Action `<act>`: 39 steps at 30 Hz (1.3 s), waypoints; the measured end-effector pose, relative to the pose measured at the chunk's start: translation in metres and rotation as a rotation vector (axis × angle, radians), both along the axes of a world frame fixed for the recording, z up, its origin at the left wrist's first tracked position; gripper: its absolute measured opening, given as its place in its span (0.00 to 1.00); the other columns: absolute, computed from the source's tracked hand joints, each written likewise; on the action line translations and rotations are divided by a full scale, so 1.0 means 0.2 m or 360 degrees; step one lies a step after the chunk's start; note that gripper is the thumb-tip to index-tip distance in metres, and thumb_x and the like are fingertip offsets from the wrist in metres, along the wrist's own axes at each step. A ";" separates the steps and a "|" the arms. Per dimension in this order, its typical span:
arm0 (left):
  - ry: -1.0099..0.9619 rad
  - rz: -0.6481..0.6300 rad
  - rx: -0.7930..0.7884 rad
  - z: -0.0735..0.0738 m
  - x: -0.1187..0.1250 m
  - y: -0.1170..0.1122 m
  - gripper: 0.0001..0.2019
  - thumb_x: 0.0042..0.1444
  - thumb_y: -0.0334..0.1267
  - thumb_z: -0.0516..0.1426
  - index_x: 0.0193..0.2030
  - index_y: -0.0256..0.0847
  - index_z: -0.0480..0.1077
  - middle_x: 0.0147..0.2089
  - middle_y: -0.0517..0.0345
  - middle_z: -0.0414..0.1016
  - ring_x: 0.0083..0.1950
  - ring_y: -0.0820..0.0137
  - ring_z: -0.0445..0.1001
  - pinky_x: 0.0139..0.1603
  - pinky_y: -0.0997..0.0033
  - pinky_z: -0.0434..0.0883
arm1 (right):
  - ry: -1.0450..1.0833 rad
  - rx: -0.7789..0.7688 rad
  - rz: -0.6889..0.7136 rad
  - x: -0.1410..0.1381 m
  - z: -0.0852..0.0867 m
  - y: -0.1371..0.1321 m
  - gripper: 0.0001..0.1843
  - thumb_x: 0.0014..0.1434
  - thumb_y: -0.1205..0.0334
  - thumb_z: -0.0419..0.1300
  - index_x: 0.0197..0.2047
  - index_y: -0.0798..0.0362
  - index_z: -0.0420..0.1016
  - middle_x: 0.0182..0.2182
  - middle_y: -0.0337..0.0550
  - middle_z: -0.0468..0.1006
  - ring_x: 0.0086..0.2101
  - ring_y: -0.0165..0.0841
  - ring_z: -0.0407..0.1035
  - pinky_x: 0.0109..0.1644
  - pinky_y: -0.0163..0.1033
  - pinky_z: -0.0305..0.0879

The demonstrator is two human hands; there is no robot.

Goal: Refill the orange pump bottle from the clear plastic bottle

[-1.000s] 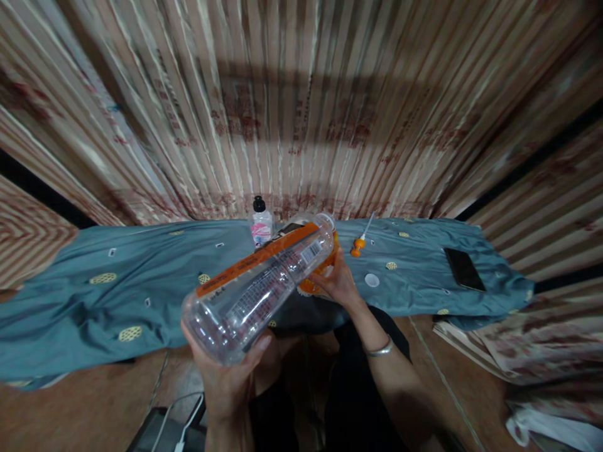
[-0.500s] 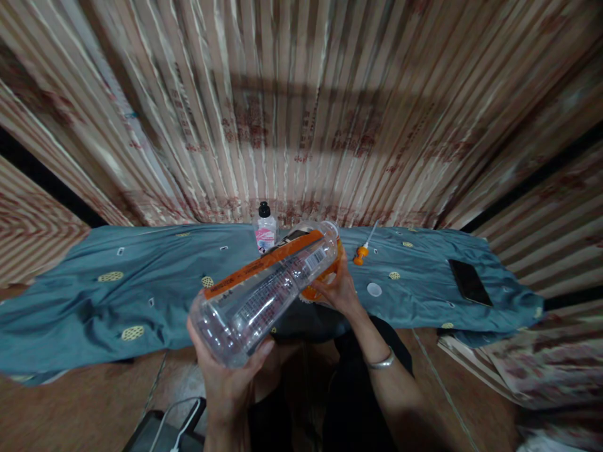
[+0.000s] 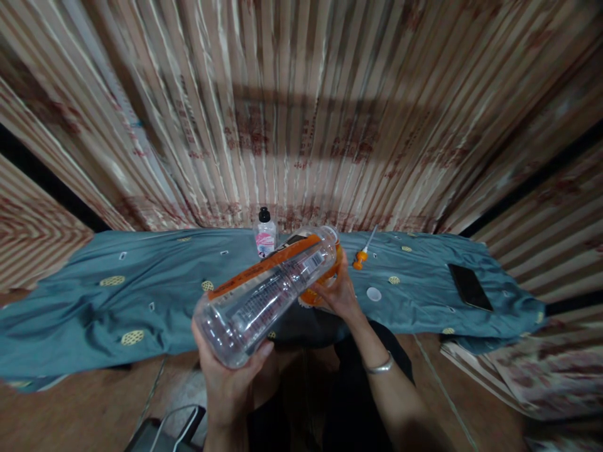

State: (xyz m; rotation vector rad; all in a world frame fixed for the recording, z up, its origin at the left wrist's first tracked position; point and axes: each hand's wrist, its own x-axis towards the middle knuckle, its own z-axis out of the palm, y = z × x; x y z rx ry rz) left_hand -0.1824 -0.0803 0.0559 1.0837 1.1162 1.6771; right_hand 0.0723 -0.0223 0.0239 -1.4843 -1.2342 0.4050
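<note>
A large clear plastic bottle (image 3: 264, 307) with an orange-edged label lies tilted across the middle, its neck toward the upper right. My left hand (image 3: 228, 376) is wrapped around its base. My right hand (image 3: 340, 294) grips an orange bottle (image 3: 308, 298), largely hidden behind the clear bottle and my fingers, close to the clear bottle's neck. Whether the two mouths touch, I cannot tell. To the right, an orange pump head (image 3: 360, 259) with a thin tube rests on the cloth, and a round white cap (image 3: 374, 294) is below it.
A small black-capped bottle with a pink label (image 3: 265, 238) stands behind the large one. At the right lies a dark phone (image 3: 470, 287). Blue-green patterned cloth (image 3: 155, 257) covers the table, with a striped curtain (image 3: 301, 113) behind. A dark object with a white cable (image 3: 164, 433) sits lower left.
The whole view has shifted slightly, with the table a little lower. Both hands keep their hold, and the clear bottle stays tilted almost as before.
</note>
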 end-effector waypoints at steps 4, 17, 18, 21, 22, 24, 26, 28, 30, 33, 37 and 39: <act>0.0001 -0.0033 -0.0108 -0.02 -0.01 0.01 0.54 0.30 0.38 0.80 0.69 0.45 0.69 0.59 0.47 0.79 0.60 0.52 0.81 0.61 0.54 0.80 | 0.0027 0.0028 0.0008 0.00 0.00 0.00 0.79 0.42 0.26 0.74 0.80 0.62 0.44 0.73 0.72 0.64 0.71 0.61 0.63 0.71 0.66 0.66; -0.0315 -0.0093 -0.0032 0.01 0.06 0.00 0.60 0.31 0.52 0.79 0.74 0.48 0.63 0.64 0.42 0.76 0.57 0.48 0.80 0.49 0.58 0.80 | 0.0027 -0.0001 0.0064 -0.01 0.05 -0.01 0.70 0.47 0.29 0.73 0.80 0.57 0.48 0.68 0.65 0.73 0.68 0.57 0.69 0.69 0.63 0.69; -0.0324 -0.0096 -0.0037 0.00 0.06 0.00 0.60 0.32 0.51 0.79 0.74 0.48 0.62 0.64 0.43 0.76 0.56 0.48 0.80 0.48 0.59 0.80 | 0.0028 0.0002 0.0071 -0.01 0.05 -0.01 0.69 0.48 0.30 0.72 0.80 0.56 0.48 0.69 0.64 0.73 0.67 0.56 0.69 0.69 0.62 0.69; -0.0313 -0.0093 -0.0023 0.00 0.06 0.00 0.59 0.32 0.51 0.78 0.74 0.48 0.63 0.62 0.44 0.77 0.53 0.51 0.81 0.44 0.62 0.80 | 0.0023 0.0016 0.0096 -0.01 0.05 -0.01 0.66 0.50 0.32 0.72 0.79 0.54 0.49 0.68 0.62 0.74 0.66 0.55 0.71 0.69 0.62 0.69; -0.0308 -0.0087 -0.0018 0.00 0.05 0.00 0.58 0.32 0.50 0.78 0.74 0.47 0.63 0.61 0.44 0.77 0.52 0.52 0.81 0.44 0.63 0.80 | 0.0020 0.0023 0.0101 0.00 0.05 -0.01 0.65 0.50 0.33 0.72 0.79 0.54 0.49 0.68 0.61 0.74 0.66 0.54 0.71 0.69 0.62 0.68; -0.0310 -0.0088 -0.0030 0.00 0.05 0.00 0.58 0.32 0.49 0.78 0.73 0.46 0.64 0.61 0.44 0.77 0.52 0.54 0.81 0.45 0.63 0.80 | 0.0007 0.0033 0.0104 0.00 0.04 -0.01 0.63 0.51 0.35 0.73 0.78 0.53 0.51 0.68 0.60 0.74 0.66 0.54 0.71 0.70 0.62 0.68; -0.0323 -0.0101 -0.0051 -0.01 0.05 0.01 0.58 0.32 0.47 0.79 0.73 0.46 0.64 0.62 0.43 0.77 0.54 0.53 0.81 0.47 0.61 0.80 | -0.0008 0.0034 0.0093 0.01 0.04 -0.01 0.61 0.52 0.36 0.73 0.78 0.54 0.52 0.68 0.61 0.74 0.66 0.54 0.71 0.70 0.62 0.67; -0.0341 -0.0100 -0.0062 -0.01 0.04 0.01 0.58 0.31 0.48 0.79 0.72 0.46 0.65 0.62 0.44 0.77 0.55 0.51 0.81 0.49 0.60 0.81 | -0.0017 0.0027 0.0092 0.01 0.03 -0.01 0.60 0.52 0.38 0.73 0.78 0.54 0.53 0.68 0.61 0.73 0.66 0.53 0.71 0.70 0.61 0.68; -0.0355 -0.0095 -0.0067 -0.02 0.04 0.01 0.58 0.31 0.48 0.79 0.72 0.46 0.65 0.64 0.44 0.76 0.58 0.51 0.80 0.51 0.59 0.81 | -0.0013 0.0018 0.0092 0.02 0.03 -0.01 0.61 0.51 0.38 0.74 0.77 0.54 0.53 0.68 0.61 0.74 0.65 0.53 0.71 0.69 0.60 0.69; -0.0359 -0.0118 -0.0090 -0.01 0.04 0.01 0.58 0.31 0.47 0.79 0.73 0.48 0.63 0.66 0.45 0.74 0.61 0.53 0.79 0.54 0.62 0.79 | -0.0007 0.0008 0.0069 0.02 0.03 -0.01 0.61 0.49 0.36 0.75 0.77 0.53 0.55 0.66 0.60 0.76 0.64 0.54 0.73 0.67 0.60 0.71; -0.0333 -0.0156 -0.0069 -0.02 0.04 0.01 0.56 0.33 0.48 0.78 0.73 0.49 0.64 0.65 0.46 0.75 0.61 0.52 0.79 0.55 0.61 0.79 | -0.0025 0.0009 0.0041 0.01 0.03 0.00 0.62 0.48 0.34 0.74 0.76 0.52 0.55 0.66 0.60 0.76 0.63 0.55 0.74 0.66 0.61 0.72; -0.0322 -0.0138 -0.0071 -0.03 0.03 0.01 0.57 0.33 0.48 0.78 0.73 0.49 0.64 0.65 0.46 0.75 0.61 0.51 0.78 0.56 0.59 0.79 | -0.0038 -0.0001 0.0036 0.01 0.03 0.00 0.62 0.48 0.34 0.74 0.76 0.52 0.56 0.66 0.61 0.76 0.63 0.55 0.74 0.65 0.61 0.73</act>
